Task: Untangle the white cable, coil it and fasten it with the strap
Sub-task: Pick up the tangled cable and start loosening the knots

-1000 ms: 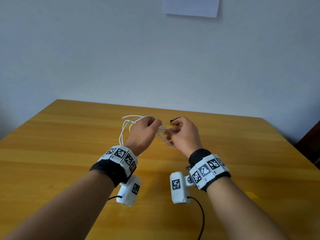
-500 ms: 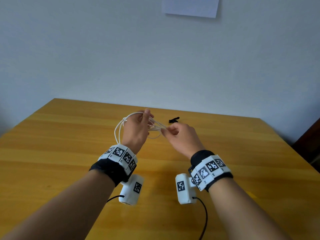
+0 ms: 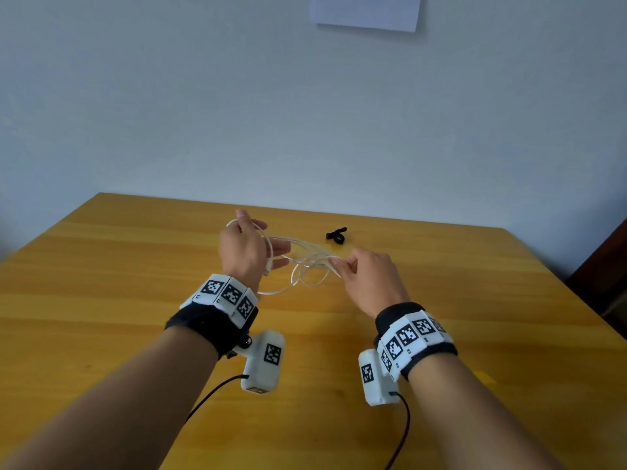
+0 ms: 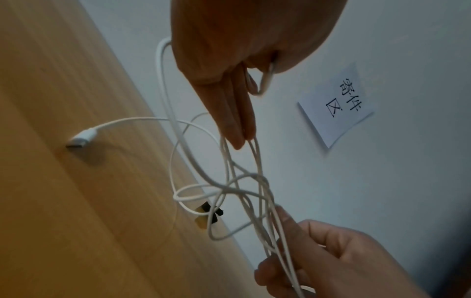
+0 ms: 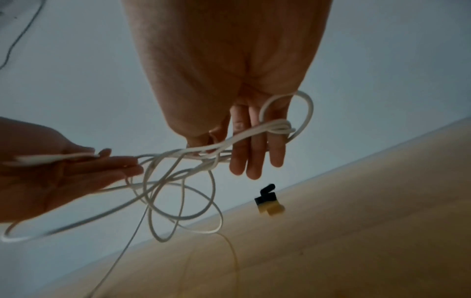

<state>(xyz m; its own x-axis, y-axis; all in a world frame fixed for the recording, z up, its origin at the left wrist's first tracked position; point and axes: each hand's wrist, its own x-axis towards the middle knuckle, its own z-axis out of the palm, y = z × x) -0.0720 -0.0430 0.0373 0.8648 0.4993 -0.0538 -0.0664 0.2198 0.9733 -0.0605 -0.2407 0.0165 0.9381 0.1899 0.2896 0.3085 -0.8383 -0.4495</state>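
Head view: both hands have drawn apart, left hand (image 3: 242,252) and right hand (image 3: 368,279) each gripping the white cable (image 3: 305,262).

The white cable (image 3: 307,262) hangs in loose loops between the left hand (image 3: 242,252) and the right hand (image 3: 368,278), so the gap between them is blocked by strands. Under the cable, the loops hang above the table (image 3: 118,300); how much room stays under them I cannot tell. Beyond the cable, toward the wall, the black strap (image 3: 336,235) lies alone on the wood, nothing touching it. Left of the cable and right of it, the table surface is bare.
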